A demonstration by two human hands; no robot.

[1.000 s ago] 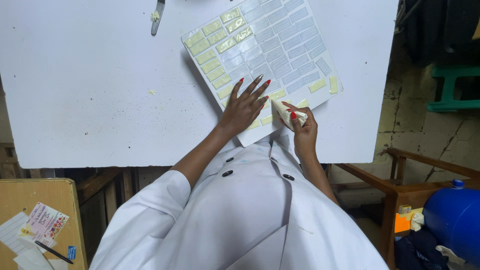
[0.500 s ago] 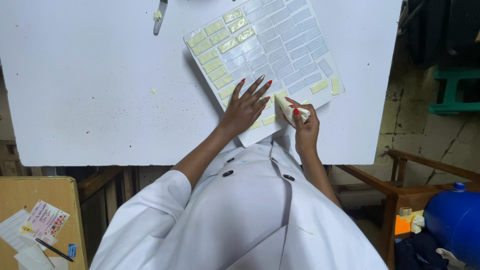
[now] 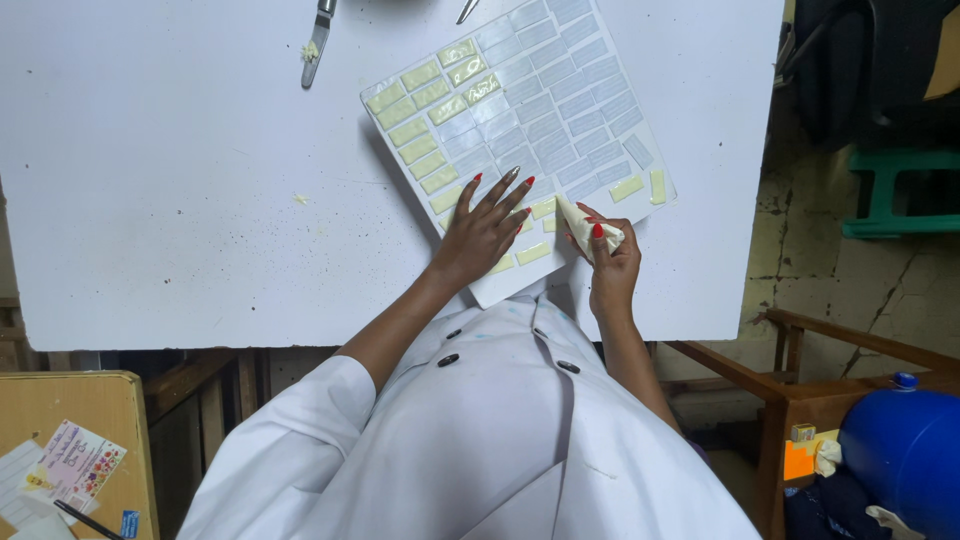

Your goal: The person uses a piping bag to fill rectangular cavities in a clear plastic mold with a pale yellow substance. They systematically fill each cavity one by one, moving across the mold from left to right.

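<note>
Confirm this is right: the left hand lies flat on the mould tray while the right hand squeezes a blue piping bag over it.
Not quite. In the head view the left hand does lie flat on the mould tray, and the right hand does hold a piping bag over it, but the bag is a pale cream-white, not blue. The only blue thing is a drum on the floor at the lower right.

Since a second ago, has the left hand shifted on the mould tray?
No. The left hand lies flat on the same near corner of the mould tray.
</note>
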